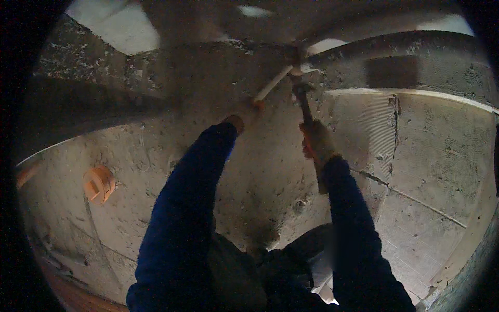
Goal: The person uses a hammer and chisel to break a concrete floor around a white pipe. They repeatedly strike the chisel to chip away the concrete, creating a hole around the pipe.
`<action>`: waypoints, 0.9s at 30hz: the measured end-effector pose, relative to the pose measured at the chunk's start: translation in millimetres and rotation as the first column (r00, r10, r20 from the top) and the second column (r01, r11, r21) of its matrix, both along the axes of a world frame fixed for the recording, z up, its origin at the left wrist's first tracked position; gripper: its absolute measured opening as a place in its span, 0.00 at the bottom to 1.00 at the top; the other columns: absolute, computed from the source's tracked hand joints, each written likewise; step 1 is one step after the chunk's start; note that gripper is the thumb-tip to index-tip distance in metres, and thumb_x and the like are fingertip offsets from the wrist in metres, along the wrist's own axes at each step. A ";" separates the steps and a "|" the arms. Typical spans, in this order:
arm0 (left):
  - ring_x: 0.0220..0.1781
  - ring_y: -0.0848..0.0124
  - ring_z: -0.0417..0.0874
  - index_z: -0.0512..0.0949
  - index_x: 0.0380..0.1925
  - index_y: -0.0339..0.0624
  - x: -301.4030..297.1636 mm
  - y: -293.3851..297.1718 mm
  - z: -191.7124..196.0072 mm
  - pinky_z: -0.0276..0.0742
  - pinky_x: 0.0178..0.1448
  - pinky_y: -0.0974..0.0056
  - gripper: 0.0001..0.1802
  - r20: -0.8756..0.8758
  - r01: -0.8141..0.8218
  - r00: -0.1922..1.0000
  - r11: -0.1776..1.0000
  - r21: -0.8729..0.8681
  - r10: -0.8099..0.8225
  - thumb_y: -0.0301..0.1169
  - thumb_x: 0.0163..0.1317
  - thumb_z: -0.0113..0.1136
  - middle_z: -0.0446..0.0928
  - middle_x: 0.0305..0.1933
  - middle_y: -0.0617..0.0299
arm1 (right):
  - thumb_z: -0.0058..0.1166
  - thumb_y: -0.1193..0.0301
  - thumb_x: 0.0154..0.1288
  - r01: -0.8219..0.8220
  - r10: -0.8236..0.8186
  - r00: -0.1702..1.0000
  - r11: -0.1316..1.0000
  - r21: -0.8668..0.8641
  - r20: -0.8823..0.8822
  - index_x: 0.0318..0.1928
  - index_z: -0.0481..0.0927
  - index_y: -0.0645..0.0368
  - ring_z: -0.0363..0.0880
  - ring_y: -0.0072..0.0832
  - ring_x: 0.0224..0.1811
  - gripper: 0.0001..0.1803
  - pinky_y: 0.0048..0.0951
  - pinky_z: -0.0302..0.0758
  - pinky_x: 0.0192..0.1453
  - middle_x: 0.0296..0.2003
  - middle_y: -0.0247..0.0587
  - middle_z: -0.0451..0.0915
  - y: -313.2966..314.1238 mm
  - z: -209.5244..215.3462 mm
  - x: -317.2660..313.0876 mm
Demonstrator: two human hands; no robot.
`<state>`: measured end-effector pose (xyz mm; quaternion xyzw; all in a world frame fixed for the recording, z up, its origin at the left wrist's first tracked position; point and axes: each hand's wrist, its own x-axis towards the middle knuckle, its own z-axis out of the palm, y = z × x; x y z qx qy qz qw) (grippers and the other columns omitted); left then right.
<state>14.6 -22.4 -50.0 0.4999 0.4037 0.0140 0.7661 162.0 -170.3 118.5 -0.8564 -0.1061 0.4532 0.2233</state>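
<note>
wall: rough grey concrete [156,156], fills most of the view, dim light, brighter pale patches far left and far right at the top
panel: lighter plastered section [436,156] on the right, thin seams and a vertical crack line near its left edge
arms: both in dark blue sleeves, coming up from the near edge and reaching to the far centre
cap: round orange plastic fitting [99,184] set in the wall, left, well apart from both hands
hammer: dark handle [306,112] runs from the right hand up to the far centre; head end sits at the top of the rod, blurred, contact unclear
right hand: gloved [318,141], fingers clenched around the hammer handle, handle's tail sticks out below the fist
rod: pale slim chisel-like bar [272,84], slanted, upper end at the wall near the hammer head, lower end in the left hand
left hand: [245,114] right of centre-left, far, fingers wrapped on the rod's lower end; grip detail blurred
</note>
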 end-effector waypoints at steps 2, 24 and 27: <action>0.16 0.76 0.68 0.76 0.42 0.51 0.7 -29.0 48.6 0.65 0.16 0.65 0.24 0.104 -0.017 0.994 0.989 -0.148 0.033 0.59 0.72 0.47 0.70 0.20 0.69 | 0.54 0.58 0.69 0.107 -0.111 0.988 0.993 -0.042 -0.104 0.42 0.69 0.53 0.68 0.26 0.15 0.14 0.31 0.66 0.17 0.21 0.35 0.68 -38.5 -7.6 -10.7; 0.10 0.70 0.67 0.75 0.39 0.51 -14.7 23.9 47.5 0.59 0.14 0.62 0.21 -0.183 -0.065 0.983 0.953 -0.295 0.010 0.56 0.70 0.52 0.69 0.15 0.66 | 0.53 0.63 0.71 0.248 -0.221 0.931 0.967 0.057 -0.292 0.44 0.66 0.50 0.63 0.24 0.15 0.11 0.31 0.64 0.18 0.22 0.32 0.66 -111.2 -23.5 -42.9; 0.15 0.72 0.70 0.75 0.39 0.48 -21.0 5.8 60.4 0.64 0.17 0.61 0.22 0.157 0.095 0.985 0.979 -0.183 -0.066 0.55 0.70 0.52 0.70 0.20 0.67 | 0.50 0.62 0.72 0.248 -0.212 0.916 0.966 0.066 -0.341 0.44 0.65 0.52 0.64 0.24 0.15 0.11 0.31 0.65 0.19 0.22 0.35 0.66 -109.6 -23.7 -42.8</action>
